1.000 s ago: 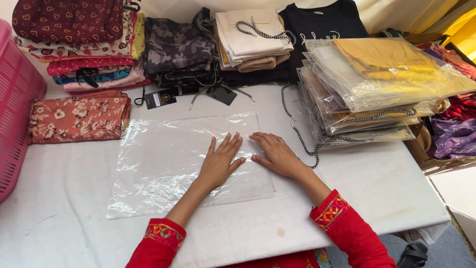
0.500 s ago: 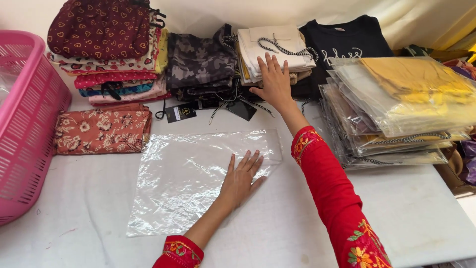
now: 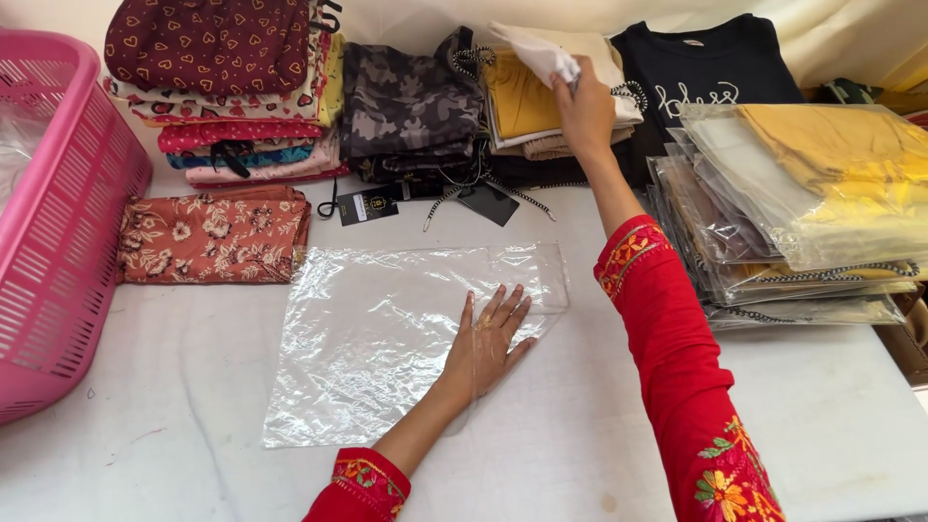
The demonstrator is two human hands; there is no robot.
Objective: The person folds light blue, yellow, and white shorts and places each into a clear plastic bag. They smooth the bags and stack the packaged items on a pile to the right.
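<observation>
A clear plastic bag (image 3: pixel 387 329) lies flat on the white table (image 3: pixel 174 387). My left hand (image 3: pixel 486 343) rests palm down on the bag's right part, fingers spread. My right hand (image 3: pixel 583 106) reaches to the back of the table and grips the top cream-white folded garment (image 3: pixel 541 53), lifting its edge off a stack of folded clothes with a mustard piece (image 3: pixel 517 101) beneath it. Both arms wear red sleeves with embroidered cuffs.
A pink plastic basket (image 3: pixel 58 242) stands at the left. Folded clothes line the back: a maroon heart-print pile (image 3: pixel 217 48), camouflage pile (image 3: pixel 411 97), black top (image 3: pixel 696 72). A floral folded piece (image 3: pixel 213 237) lies left of the bag. Bagged garments (image 3: pixel 802 193) are stacked right.
My right hand left the bag, reached to the back stack and took hold of the cream-white garment, lifting it. My left hand stayed flat on the bag.
</observation>
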